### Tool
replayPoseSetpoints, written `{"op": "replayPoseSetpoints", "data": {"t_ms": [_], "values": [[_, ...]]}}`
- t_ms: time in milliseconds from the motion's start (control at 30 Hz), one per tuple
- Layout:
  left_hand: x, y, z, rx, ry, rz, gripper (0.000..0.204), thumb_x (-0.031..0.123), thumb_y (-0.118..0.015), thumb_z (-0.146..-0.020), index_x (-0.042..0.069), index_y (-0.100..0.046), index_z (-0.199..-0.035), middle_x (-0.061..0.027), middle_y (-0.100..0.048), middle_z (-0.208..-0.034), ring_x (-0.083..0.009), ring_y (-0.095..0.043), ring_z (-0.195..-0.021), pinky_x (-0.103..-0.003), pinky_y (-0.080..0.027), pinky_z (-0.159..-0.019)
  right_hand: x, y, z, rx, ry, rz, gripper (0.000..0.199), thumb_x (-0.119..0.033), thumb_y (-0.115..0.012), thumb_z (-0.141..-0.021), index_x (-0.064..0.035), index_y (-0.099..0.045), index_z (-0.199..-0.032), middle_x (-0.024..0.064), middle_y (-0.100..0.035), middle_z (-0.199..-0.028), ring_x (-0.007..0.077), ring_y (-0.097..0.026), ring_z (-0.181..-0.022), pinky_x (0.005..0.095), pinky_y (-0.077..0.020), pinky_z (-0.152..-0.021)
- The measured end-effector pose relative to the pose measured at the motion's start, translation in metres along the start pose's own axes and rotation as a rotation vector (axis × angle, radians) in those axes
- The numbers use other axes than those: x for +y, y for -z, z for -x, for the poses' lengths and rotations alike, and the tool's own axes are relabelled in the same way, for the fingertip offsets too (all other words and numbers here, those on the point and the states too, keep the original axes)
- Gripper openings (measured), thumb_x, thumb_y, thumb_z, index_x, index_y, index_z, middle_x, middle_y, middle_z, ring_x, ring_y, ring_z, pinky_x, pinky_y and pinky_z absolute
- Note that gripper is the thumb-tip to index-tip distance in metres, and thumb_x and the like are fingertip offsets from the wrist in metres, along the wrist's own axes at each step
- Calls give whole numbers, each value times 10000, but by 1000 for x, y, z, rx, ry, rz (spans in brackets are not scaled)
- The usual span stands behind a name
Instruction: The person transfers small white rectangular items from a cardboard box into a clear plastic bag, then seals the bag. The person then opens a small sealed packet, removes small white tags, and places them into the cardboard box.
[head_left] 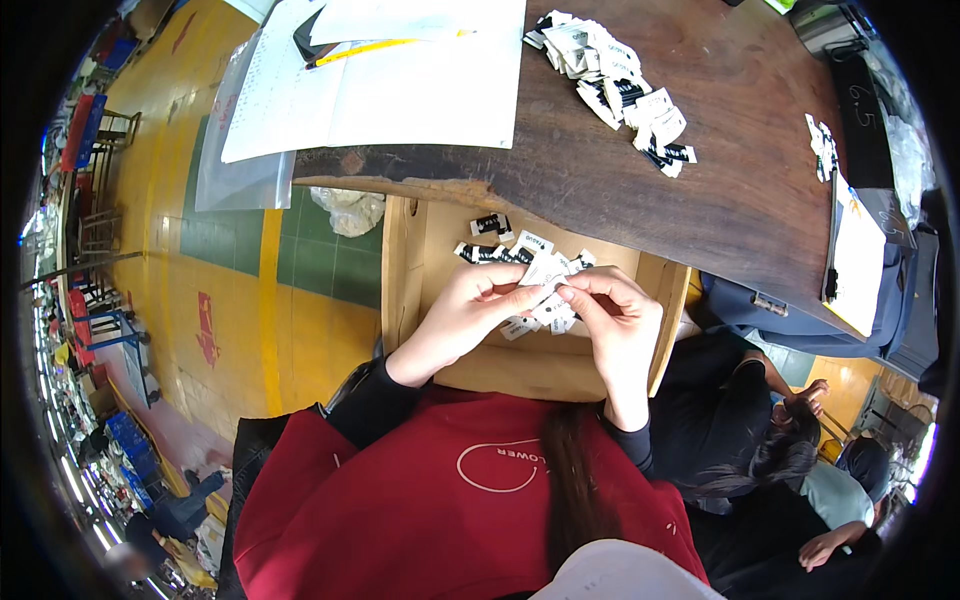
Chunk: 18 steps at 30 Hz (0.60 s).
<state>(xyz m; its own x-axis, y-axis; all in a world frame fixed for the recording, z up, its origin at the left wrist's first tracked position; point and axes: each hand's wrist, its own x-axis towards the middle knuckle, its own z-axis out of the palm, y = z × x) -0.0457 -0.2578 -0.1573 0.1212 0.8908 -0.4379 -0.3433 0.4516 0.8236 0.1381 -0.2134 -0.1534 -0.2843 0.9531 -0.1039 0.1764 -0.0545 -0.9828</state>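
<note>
Over an open wooden drawer (495,372), both my hands pinch a small white printed label (543,272). My left hand (462,312) grips its left side between thumb and fingers. From the other side, the thumb and forefinger of my right hand (618,318) close on its edge. Beneath and around my fingers, several more black and white labels (488,226) lie loose in the drawer; my hands partly cover them. Whether I hold one label or a few stacked together, I cannot tell.
A heap of similar labels (600,65) spreads over the dark wooden table (740,110). Papers (420,100) with a yellow pencil (385,48) lie at the left. A clipboard (856,255) hangs over the right edge. People in dark clothes (725,420) sit close on my right.
</note>
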Motion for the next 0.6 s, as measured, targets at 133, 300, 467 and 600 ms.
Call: {"op": "replayPoseSetpoints", "data": {"t_ms": [133,300,467,600], "values": [[4,5,1,3,-22,1,262,136,-643,-975,-43,-683,-1163,-124,-721,-1087,-155,-681,-987,-288,-543,-861,-1,5,0,8,-143,-215,105,50,-729,-849,43,-729,-953,75,-703,-904,108,-632,-785,233,-503,-750],[14,21,-5,96,-135,17,256,109,-670,-950,-46,-684,-1152,-127,-730,-1080,-185,-696,-996,-300,-549,-874,-4,19,-9,-98,-235,-129,152,40,-692,-882,49,-720,-1031,91,-698,-963,118,-626,-863,245,-495,-804],[7,17,-7,-2,-21,-114,240,79,-718,-909,-40,-705,-1117,-105,-743,-1034,-127,-693,-956,-262,-551,-833,-7,6,-13,-81,15,89,255,-22,-762,-818,46,-703,-1057,58,-623,-992,113,-559,-851,248,-472,-804],[1,11,-5,-85,-19,-188,226,94,-673,-952,-54,-697,-1122,-87,-733,-1006,-119,-679,-939,-264,-554,-831,-11,-8,-15,-72,-25,-22,109,-3,-769,-823,29,-698,-899,43,-626,-877,105,-550,-778,238,-440,-698]]}}
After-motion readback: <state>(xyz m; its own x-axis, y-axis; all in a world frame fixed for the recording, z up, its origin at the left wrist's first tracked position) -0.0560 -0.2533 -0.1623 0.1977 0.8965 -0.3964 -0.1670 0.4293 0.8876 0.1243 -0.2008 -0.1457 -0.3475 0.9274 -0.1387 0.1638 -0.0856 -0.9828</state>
